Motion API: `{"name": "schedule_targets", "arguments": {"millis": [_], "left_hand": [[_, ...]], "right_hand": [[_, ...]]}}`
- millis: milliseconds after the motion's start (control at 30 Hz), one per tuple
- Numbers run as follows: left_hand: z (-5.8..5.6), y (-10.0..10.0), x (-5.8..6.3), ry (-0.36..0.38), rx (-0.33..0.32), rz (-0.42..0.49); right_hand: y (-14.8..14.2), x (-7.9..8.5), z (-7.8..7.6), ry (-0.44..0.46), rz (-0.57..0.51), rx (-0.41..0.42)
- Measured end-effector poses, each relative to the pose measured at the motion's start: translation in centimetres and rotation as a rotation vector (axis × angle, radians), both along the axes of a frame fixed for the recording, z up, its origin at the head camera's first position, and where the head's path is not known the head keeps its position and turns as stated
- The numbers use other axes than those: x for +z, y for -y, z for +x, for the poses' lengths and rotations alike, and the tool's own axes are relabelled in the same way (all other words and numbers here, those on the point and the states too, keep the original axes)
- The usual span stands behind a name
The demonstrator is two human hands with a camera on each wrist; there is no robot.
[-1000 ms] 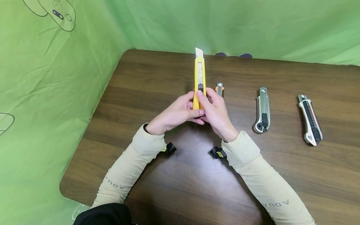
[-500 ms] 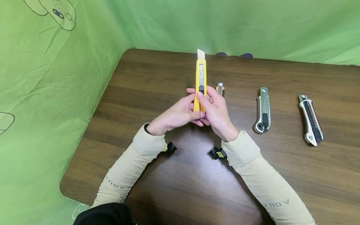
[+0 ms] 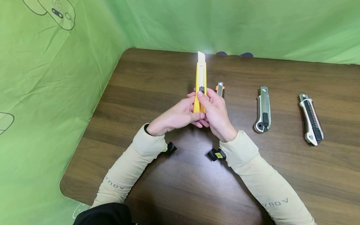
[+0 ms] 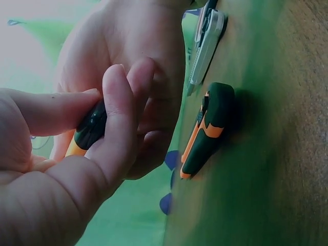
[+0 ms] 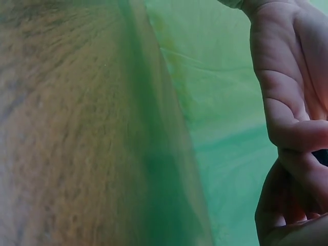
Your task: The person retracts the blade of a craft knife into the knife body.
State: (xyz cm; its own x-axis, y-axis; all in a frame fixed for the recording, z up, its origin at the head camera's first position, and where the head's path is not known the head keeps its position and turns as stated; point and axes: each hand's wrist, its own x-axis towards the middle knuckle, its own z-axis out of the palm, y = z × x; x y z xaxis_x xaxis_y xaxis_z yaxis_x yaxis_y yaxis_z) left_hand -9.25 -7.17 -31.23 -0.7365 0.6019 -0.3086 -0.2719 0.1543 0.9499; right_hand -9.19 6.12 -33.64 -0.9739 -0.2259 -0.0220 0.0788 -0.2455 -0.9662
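Observation:
A yellow utility knife [image 3: 196, 89] points away from me above the table, a length of bright blade out at its far end. My left hand [image 3: 180, 113] grips the lower end of its handle, thumb across the bottom. From the other side my right hand [image 3: 217, 114] holds the same knife, thumb on the yellow body just below the dark slider [image 3: 201, 89]. In the left wrist view the knife's black end cap [image 4: 91, 128] sits between the left thumb and fingers. Just beyond the right hand lies an orange-and-black utility knife [image 4: 209, 128], partly hidden in the head view.
On the right of the brown wooden table [image 3: 281, 175] lie a silver utility knife [image 3: 263, 109] and a white-and-black one [image 3: 310, 120]. Green cloth [image 3: 168, 25] hangs along the back and left edges. Each wrist wears a small black camera [image 3: 170, 147].
The yellow knife has come slightly nearer and a little right, and light now glares off its blade and metal channel. Both hands keep their hold.

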Motion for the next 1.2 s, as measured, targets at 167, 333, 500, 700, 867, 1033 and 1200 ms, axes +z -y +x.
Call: {"name": "schedule_targets", "arguments": {"millis": [167, 333, 500, 700, 867, 1033, 1200], "left_hand": [[0.09, -0.18, -0.25, -0.023, -0.028, -0.033], [0.29, -0.35, -0.3, -0.05, -0.065, -0.036], [0.4, -0.59, -0.42, -0.075, -0.076, -0.031], [0.46, -0.74, -0.56, -0.095, -0.089, -0.064], [0.63, -0.73, -0.38, -0.093, -0.1, -0.069], [0.75, -0.78, -0.36, -0.133, -0.113, -0.085], [0.91, -0.89, -0.27, -0.177, -0.116, -0.115]], "right_hand": [[0.13, -0.08, 0.07, 0.015, -0.006, -0.036], [0.03, -0.07, -0.06, 0.041, -0.003, -0.056], [-0.15, 0.02, -0.13, 0.085, -0.031, -0.042], [-0.18, 0.1, -0.13, 0.106, -0.02, -0.042], [-0.14, 0.14, -0.14, 0.108, -0.035, -0.057], [-0.11, 0.17, -0.16, 0.112, -0.021, -0.081], [-0.09, 0.2, -0.18, 0.119, -0.019, -0.108]]}}
